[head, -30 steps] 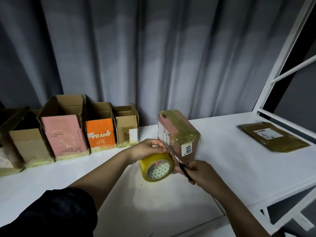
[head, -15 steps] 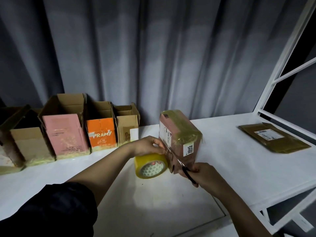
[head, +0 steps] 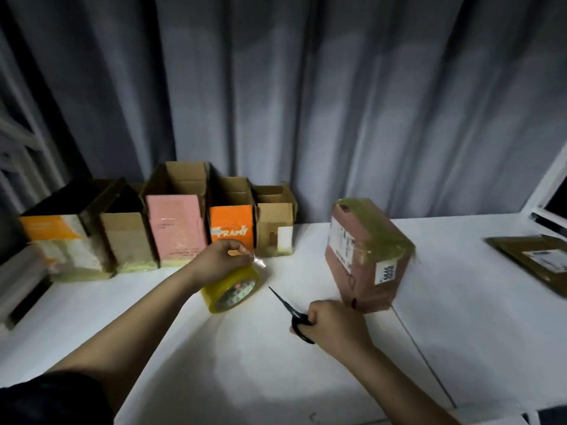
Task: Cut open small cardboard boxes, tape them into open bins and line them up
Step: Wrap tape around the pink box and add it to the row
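on white table | left hand pinches tape roll | right hand grips scissors

The orange box in the row of open boxes carries the white word "PRAMY" on its front. The taped brown box standing on the tabletop bears a small white sticker with the number "6845" printed sideways above a barcode; the larger white shipping label on its left face is too blurred to read, as is the label on the flat parcel at the right edge
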